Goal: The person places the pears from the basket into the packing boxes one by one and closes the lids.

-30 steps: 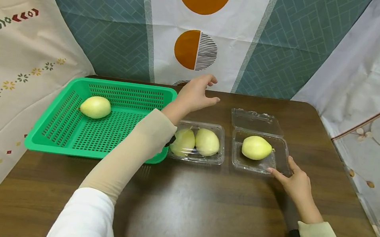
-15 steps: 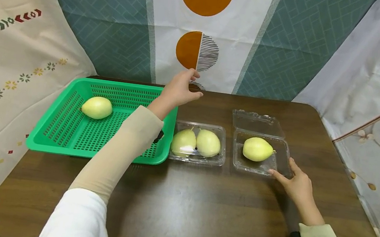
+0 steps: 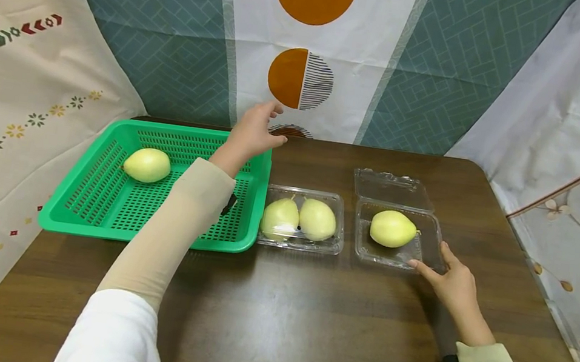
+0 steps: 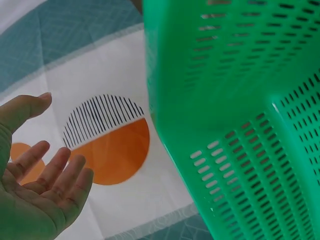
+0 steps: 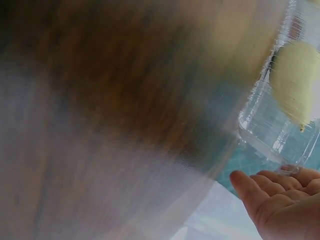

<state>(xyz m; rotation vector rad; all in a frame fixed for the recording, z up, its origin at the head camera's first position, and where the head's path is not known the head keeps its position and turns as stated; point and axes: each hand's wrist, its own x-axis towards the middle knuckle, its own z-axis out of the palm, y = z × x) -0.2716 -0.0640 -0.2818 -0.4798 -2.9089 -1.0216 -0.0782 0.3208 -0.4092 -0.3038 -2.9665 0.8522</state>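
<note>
My left hand (image 3: 253, 133) hangs over the right rear part of a green plastic basket (image 3: 51, 217), thumb and fingers spread apart, holding nothing. Inside the basket, at its left, lies a pale yellow-green pear (image 3: 146, 164). At the right, my right hand (image 3: 455, 285) holds the front right corner of a clear plastic clamshell container (image 3: 428, 239), thumb at the front and fingers along the side. That container's lid (image 3: 393, 190) is folded back, and one pear (image 3: 392, 229) lies inside it. The right wrist view shows the fingers beside the container wall (image 5: 265, 142).
Between basket and open container stands a second clear clamshell (image 3: 338, 236) with its lid down over two pears (image 3: 317, 219). Everything rests on a dark wooden table (image 3: 282, 321). Patterned cloths (image 3: 185, 57) hang behind and along both sides.
My left hand has moved left, from above the lidded clamshell to above the basket, its fingers still spread. My right hand stays at the open container's corner.
</note>
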